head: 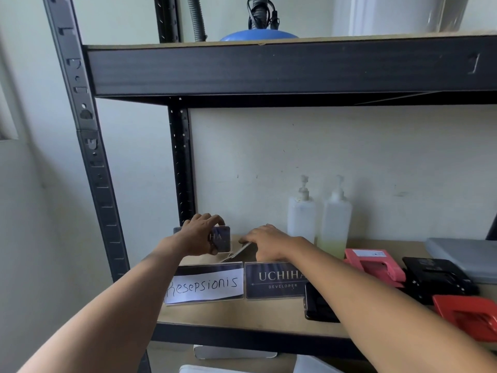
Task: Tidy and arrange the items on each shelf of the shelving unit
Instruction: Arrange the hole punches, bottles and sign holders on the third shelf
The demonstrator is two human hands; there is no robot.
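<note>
On the middle shelf, head view: wooden shelf board [242, 316] in a black metal shelving unit [91, 168], both forearms reaching in.
Left hand: left hand [199, 235] at back left corner, fingers curled over the top edge of a small upright acrylic sign [222, 239], thumb on its front face; letters "HA" visible.
Right hand: right hand [269, 242] just beside it, palm down, fingers together, fingertips touching a tilted clear acrylic stand [238, 253]; can't tell if it's gripped or only pressed.
Front row signs: "Resepsionis" sign [205, 285] and "UCHIHA DEVELOPER" sign [277, 281], upright, side by side, near front edge.
Containers: two translucent pump bottles [301, 219] against back wall, touching; left one looks nearly empty, right pump bottle [334, 227] has pale yellow-green liquid at the bottom only.
Right side: pink hole punch [373, 265], black hole punch [435, 278], red hole punch [470, 316], black item [317, 305] partly under right forearm, grey flat case [465, 254].
Upper shelf: blue lamp base [258, 36], partly hidden.
</note>
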